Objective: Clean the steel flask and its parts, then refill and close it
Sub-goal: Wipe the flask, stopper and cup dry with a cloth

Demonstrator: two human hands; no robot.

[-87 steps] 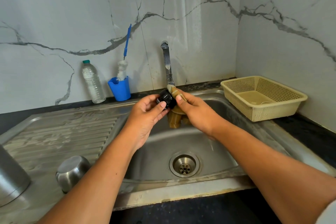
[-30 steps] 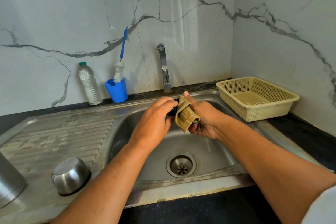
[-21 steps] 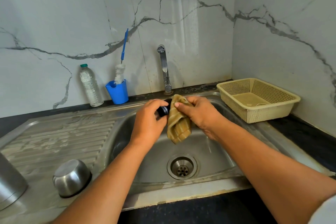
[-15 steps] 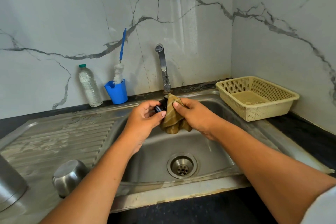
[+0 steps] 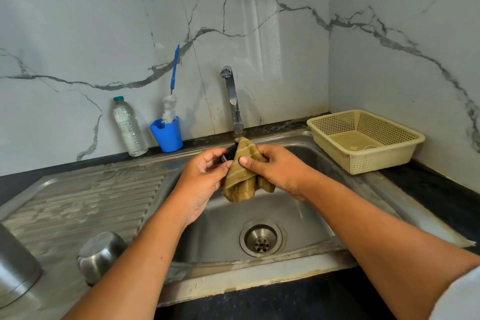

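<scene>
Below the tap (image 5: 232, 101), my left hand (image 5: 205, 176) pinches the black cap (image 5: 228, 155) while my right hand (image 5: 275, 169) grips the cloth (image 5: 241, 179), wiping it; next probably comes rinsing.

Over the steel sink (image 5: 220, 231), the left hand (image 5: 205, 176) pinches a small black flask part (image 5: 228, 154) between thumb and fingers, while the right hand (image 5: 275, 171) grips an ochre striped cloth (image 5: 241, 179) pressed against that part, its loose end hanging above the drain (image 5: 261, 240). Behind them stands the tap (image 5: 232, 96), with a blue cup (image 5: 167, 138) holding a bottle brush (image 5: 174, 70) and a clear plastic bottle (image 5: 128, 127) to its left by the marble wall, and a cream basket (image 5: 376, 162) on the counter at right. An upturned steel cup (image 5: 100, 254) sits on the ribbed drainboard (image 5: 85, 197), and a larger steel vessel (image 5: 15, 267) shows at the left edge, cut off
</scene>
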